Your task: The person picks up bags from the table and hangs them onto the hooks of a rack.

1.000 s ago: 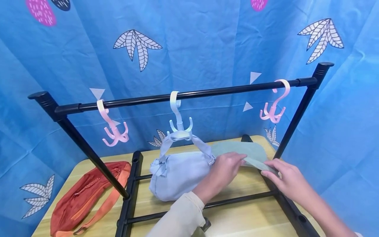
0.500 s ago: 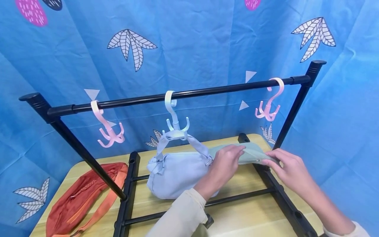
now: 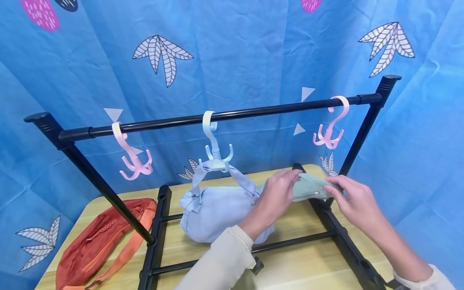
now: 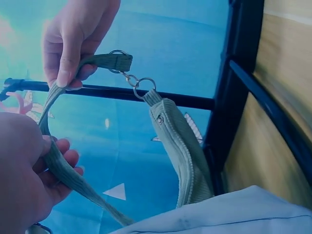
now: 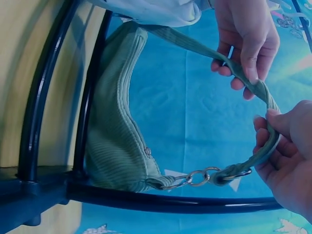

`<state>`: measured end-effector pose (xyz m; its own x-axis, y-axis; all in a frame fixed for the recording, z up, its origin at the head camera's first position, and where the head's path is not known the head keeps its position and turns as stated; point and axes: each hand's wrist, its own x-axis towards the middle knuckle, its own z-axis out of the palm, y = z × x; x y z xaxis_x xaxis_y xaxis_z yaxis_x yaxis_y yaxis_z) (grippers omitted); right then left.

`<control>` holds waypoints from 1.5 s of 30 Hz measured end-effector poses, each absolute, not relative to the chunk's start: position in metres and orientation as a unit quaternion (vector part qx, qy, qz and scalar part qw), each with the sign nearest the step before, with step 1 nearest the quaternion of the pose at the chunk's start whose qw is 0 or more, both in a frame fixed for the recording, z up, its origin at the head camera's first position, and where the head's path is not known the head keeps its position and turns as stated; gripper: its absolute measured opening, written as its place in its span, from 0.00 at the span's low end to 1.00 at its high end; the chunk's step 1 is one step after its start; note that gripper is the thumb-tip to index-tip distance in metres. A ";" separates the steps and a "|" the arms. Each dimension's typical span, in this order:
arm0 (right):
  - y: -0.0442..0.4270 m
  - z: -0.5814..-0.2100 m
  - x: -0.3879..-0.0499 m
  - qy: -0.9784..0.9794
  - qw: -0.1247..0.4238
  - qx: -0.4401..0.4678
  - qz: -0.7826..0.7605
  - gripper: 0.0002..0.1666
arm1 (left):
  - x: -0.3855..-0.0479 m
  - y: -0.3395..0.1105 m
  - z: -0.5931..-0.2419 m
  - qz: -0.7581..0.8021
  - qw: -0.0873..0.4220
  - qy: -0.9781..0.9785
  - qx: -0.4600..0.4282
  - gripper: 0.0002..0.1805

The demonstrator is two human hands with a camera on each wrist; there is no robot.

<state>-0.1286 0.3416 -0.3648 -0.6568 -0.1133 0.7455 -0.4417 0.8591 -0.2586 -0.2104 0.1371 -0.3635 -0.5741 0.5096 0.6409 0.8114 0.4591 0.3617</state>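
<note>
Both hands hold the strap [image 5: 192,45] of a green corduroy shoulder bag [image 5: 117,112]. The left hand [image 3: 277,195] pinches one stretch of it, and the right hand [image 3: 357,201] grips it nearer the end with metal rings and a short chain [image 5: 197,177]. A zipper runs along the bag's top edge. In the head view, the hands and a light blue bag [image 3: 221,213] partly cover the green bag. This blue bag hangs by its strap from a pale blue hook [image 3: 214,141], close beside the left forearm. A pink hook [image 3: 329,135] hangs above the right hand.
A black rack [image 3: 253,111] stands on the wooden table [image 3: 301,266], its lower bars [image 3: 297,241] crossing beneath the arms. Another pink hook [image 3: 135,163] hangs at the left. A rust-red bag [image 3: 98,241] lies on the table's left side. A blue patterned curtain [image 3: 246,48] covers the back.
Both hands have risen slightly with the strap. The green bag, spread out flat a second ago, now looks narrower and shows its zipper. The head view has shifted a little.
</note>
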 end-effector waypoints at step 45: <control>0.323 -0.304 -0.138 -0.842 0.472 0.142 0.220 0.17 | -0.226 0.138 -0.306 -0.433 0.284 -0.775 -0.363 0.15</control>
<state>-0.1377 0.3227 -0.3039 -0.5136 -0.0315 0.8575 -0.4472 0.8627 -0.2361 -0.2257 0.1380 -0.3056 -0.5762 0.3169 0.7534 0.8076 0.3628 0.4650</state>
